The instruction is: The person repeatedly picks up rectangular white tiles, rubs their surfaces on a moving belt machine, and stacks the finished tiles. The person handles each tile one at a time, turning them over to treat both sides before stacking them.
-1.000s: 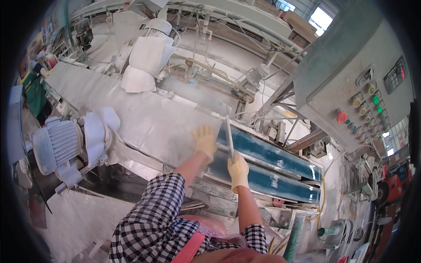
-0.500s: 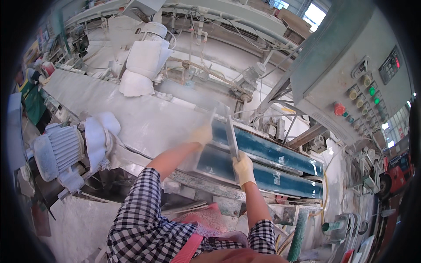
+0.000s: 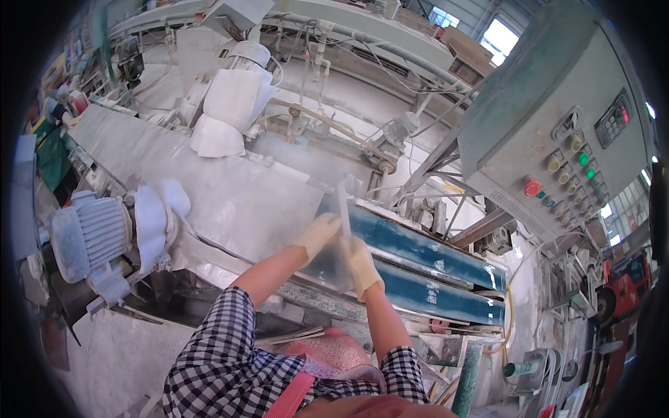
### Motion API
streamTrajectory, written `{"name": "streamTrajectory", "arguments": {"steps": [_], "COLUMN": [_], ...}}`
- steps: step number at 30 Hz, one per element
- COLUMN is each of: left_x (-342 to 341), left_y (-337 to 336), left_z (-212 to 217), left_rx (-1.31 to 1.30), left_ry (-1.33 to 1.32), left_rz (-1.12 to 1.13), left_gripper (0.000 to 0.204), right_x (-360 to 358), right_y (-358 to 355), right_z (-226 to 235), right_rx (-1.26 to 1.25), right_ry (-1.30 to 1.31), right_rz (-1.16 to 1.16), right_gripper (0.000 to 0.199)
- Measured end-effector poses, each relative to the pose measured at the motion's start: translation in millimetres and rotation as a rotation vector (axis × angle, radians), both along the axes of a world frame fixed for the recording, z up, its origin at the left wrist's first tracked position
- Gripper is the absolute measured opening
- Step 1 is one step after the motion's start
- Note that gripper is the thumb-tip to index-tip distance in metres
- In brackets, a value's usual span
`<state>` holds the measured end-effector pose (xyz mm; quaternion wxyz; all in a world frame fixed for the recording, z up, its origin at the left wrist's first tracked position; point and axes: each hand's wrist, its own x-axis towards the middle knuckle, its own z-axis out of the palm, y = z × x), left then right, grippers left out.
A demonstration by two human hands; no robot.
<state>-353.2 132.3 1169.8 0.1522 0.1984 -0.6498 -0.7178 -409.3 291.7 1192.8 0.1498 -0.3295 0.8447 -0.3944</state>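
- Glass: from the head view, I see a clear pane (image 3: 340,230) held up on edge between both gloved hands, tilted slightly, its thin top edge catching the light just above the fingers.
- Left hand (image 3: 317,235), in a pale yellow glove, is clamped on the pane's left face, fingers spread flat against it.
- Right hand (image 3: 362,263), gloved the same, grips the pane's lower right side, fingers closed round its edge (the thumb is hidden behind the glass).
- Both hands sit close together, the pane between them, above the near end of two long blue rails (image 3: 425,268) that run off to the right.
- Pane's lower part hangs in front of the rails; I cannot tell whether it touches them.
- Left of the hands lies a broad dusty white slab (image 3: 230,202), and further left a grey ribbed motor (image 3: 90,233) wrapped partly in white cloth.
- Upper right stands a grey control box (image 3: 536,118) with red, yellow and green buttons, well apart from the hands.
- Checked sleeves (image 3: 223,355) come in from the lower edge.
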Motion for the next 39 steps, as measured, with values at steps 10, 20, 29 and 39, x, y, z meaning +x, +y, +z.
{"name": "streamTrajectory", "arguments": {"steps": [10, 20, 29, 39], "left_x": [4, -8, 5, 2], "left_y": [-40, -33, -126, -10], "left_z": [16, 50, 9, 41], "left_rx": [-1.159, -1.194, -0.710, -0.059], "left_ry": [-0.801, -0.985, -0.238, -0.153], "left_rz": [0.058, -0.257, -0.049, 0.059], "left_gripper": [0.104, 0.096, 0.023, 0.030], "right_x": [48, 30, 7, 10], "right_y": [-14, 19, 2, -5], "right_z": [31, 31, 24, 46], "right_rx": [0.457, 0.371, 0.337, 0.164], "right_ry": [0.129, 0.060, 0.100, 0.238], "right_rz": [-0.178, -0.097, 0.001, 0.020], "right_gripper": [0.045, 0.070, 0.075, 0.059]}}
